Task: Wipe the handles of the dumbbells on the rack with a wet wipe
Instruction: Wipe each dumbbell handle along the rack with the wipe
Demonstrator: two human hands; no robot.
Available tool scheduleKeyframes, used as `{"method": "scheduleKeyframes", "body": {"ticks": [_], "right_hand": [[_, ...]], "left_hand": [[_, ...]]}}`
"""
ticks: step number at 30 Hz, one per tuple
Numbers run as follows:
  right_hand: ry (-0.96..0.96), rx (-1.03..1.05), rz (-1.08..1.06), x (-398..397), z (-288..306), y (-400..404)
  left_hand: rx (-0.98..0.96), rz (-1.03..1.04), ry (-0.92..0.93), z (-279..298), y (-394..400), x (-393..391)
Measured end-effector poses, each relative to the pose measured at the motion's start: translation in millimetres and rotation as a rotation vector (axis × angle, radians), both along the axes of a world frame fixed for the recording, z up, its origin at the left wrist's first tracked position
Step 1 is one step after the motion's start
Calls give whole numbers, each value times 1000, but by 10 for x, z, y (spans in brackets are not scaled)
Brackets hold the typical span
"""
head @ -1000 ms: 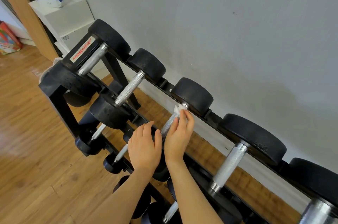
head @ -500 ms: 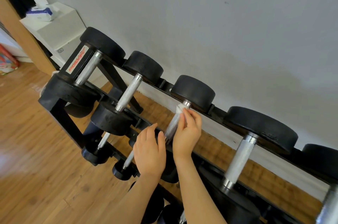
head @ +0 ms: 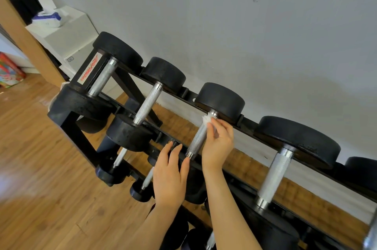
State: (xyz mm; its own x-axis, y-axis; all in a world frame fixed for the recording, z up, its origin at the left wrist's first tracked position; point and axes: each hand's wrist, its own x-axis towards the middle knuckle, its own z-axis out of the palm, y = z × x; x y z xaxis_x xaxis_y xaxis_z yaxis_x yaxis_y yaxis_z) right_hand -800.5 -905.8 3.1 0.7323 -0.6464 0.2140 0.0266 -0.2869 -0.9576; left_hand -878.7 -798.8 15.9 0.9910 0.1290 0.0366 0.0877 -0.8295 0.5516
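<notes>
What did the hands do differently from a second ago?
Very little changed. The right hand keeps pressing the wet wipe at the top end of the third dumbbell's handle, near the far weight, with no clear slide. The left hand stays resting on that dumbbell's near weight. Mostly the camera shifted.
</notes>
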Motion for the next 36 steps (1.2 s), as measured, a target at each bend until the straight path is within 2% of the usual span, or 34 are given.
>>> {"method": "scheduleKeyframes", "body": {"ticks": [5,20,25,36], "right_hand": [[-9,-61,9,-61,-33,32],[-5,-52,31,-70,-48,25],[-9,-41,-20,82,48,-20],[114,-237,50,48,118,-18]], "left_hand": [[-22,12,-4,-39,11,-70],[5,-30,16,-59,53,-113],[6,-59,6,-41,88,-124],[23,-67,-4,-72,92,-130]]}}
